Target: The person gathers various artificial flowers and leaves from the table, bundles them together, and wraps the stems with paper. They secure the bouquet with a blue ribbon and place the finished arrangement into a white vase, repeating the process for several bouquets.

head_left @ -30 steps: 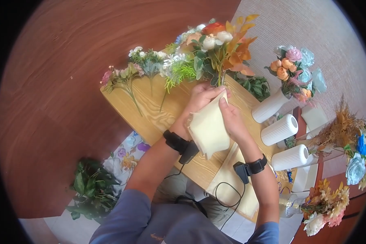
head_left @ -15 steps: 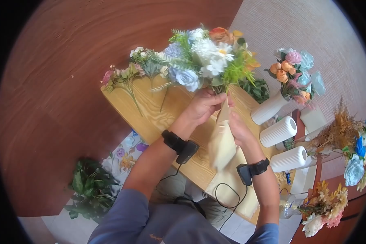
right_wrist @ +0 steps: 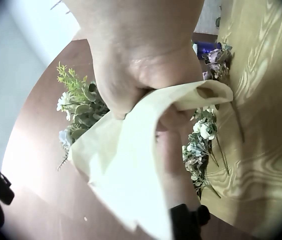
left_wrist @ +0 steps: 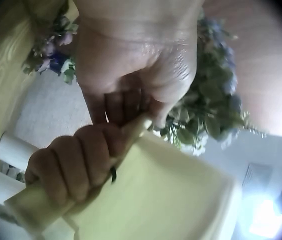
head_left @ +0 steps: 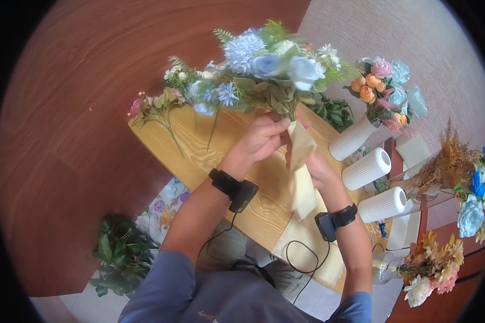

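A bouquet of blue, white and orange flowers (head_left: pixel 269 67) stands upright over the wooden table. Its stems (head_left: pixel 291 110) run down into cream wrapping paper (head_left: pixel 302 188), which hangs folded below the hands. My left hand (head_left: pixel 261 139) pinches the stems and the paper's top edge, thumb in front. On the other side, my right hand (head_left: pixel 315 166) grips the paper around the stems, partly hidden behind it. In the left wrist view the right hand's fingers (left_wrist: pixel 76 162) curl round rolled paper (left_wrist: pixel 171 195). The paper (right_wrist: pixel 126 150) covers part of the left hand in the right wrist view.
Loose flower stems (head_left: pixel 170 132) lie on the table (head_left: pixel 199 159) at the left. White ribbed vases (head_left: pixel 366 168) and a vase of flowers (head_left: pixel 353 139) stand at the right. More cream paper (head_left: pixel 320 258) lies at the near edge. Green leaves (head_left: pixel 121 250) are at lower left.
The bouquet has turned, bringing its blue and white flowers round to the front. The paper has narrowed and folded about the stems, and the right hand has shifted behind it.
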`<state>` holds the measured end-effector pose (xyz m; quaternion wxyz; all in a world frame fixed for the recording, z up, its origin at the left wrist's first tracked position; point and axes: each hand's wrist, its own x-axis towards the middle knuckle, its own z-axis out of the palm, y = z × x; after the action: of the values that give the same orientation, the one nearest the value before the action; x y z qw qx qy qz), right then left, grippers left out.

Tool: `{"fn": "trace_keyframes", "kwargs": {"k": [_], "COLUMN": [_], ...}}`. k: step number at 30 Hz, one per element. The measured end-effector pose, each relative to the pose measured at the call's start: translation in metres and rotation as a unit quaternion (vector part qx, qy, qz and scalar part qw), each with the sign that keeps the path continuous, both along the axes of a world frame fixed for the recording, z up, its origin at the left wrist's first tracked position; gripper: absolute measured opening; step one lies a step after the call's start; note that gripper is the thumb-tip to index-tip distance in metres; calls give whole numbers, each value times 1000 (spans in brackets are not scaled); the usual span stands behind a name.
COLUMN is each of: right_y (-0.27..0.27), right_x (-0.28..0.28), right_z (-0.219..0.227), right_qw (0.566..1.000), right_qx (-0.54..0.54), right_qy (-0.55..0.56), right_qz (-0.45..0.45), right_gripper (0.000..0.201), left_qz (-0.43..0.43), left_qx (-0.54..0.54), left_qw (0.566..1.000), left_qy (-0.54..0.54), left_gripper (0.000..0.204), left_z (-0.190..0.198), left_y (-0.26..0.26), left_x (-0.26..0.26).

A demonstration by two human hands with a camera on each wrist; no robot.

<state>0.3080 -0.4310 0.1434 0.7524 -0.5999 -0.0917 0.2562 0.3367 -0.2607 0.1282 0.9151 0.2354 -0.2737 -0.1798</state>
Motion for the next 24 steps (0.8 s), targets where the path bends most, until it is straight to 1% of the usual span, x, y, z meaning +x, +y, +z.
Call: {"fn": "trace_keyframes", "kwargs": {"k": [1,2,3,4,5,7,8,9,10,11,12,13,14,15,16,17,18,19,20,21,22,23,24], "right_y": [-3,-9,-8,-6,-5,-9,-14,-16,-15,-13,-12,-12,-14,-15,-18,-23,-25,-26,-27,-26,-27,-27,-27], "right_x": [2,4,1,-4,-6,-2,1,2,1,-2,-3,-1,2,5,8,12,14,15,14,14,15,15,13], "right_z": [-6,-8,-8,-6,-6,-10,-12,-11,-12,-11,-10,-13,-20,-26,-30,-32,-31,-30,-28,-27,-26,-27,-27], "right_qw": [998,969,969,967,965,955,953,950,950,984,997,997,997,991,991,999,995,995,991,984,983,977,970], "right_qx": [42,165,164,168,172,202,187,171,172,92,9,9,-47,-104,-103,-53,-2,-1,35,72,72,96,120], "right_qy": [31,118,118,139,160,146,153,159,159,63,-34,-34,-59,-83,-80,9,97,99,103,107,108,108,110], "right_qz": [28,142,143,131,118,159,184,208,209,142,74,74,25,-24,-24,5,34,32,80,127,126,154,181], "right_gripper": [22,17,17,16,15,17,17,18,18,19,20,20,26,32,32,31,30,30,25,19,19,19,19], "left_qz": [0,-20,-39,-25,-25,22,22,59,94,94,115,136,136,179,221,219,220,221,219,196,173,172,117], "left_qx": [0,-21,-42,-37,-37,23,23,59,94,95,110,126,126,143,160,161,149,137,138,131,123,124,103], "left_qw": [1000,999,996,998,998,999,999,997,991,990,986,981,981,970,958,958,960,962,962,968,974,974,986], "left_qy": [-1,-35,-68,-44,-43,-29,-27,3,33,34,47,60,61,77,92,94,92,89,91,85,79,80,53], "left_gripper": [40,41,42,36,36,24,24,19,14,14,13,13,13,14,15,15,17,18,18,20,21,21,22], "left_z": [-4,-11,-13,-16,-18,-18,-18,-13,-10,-10,-10,-10,-11,-9,-8,-6,-4,-3,-1,0,0,-2,-5], "left_y": [-1,-1,-1,-2,-2,-5,-6,-7,-8,-10,-11,-12,-15,-19,-22,-23,-25,-27,-26,-23,-20,-15,-10], "left_x": [3,7,7,7,8,6,5,2,1,1,2,2,2,0,-2,-4,-5,-7,-9,-10,-9,-6,-2]}}
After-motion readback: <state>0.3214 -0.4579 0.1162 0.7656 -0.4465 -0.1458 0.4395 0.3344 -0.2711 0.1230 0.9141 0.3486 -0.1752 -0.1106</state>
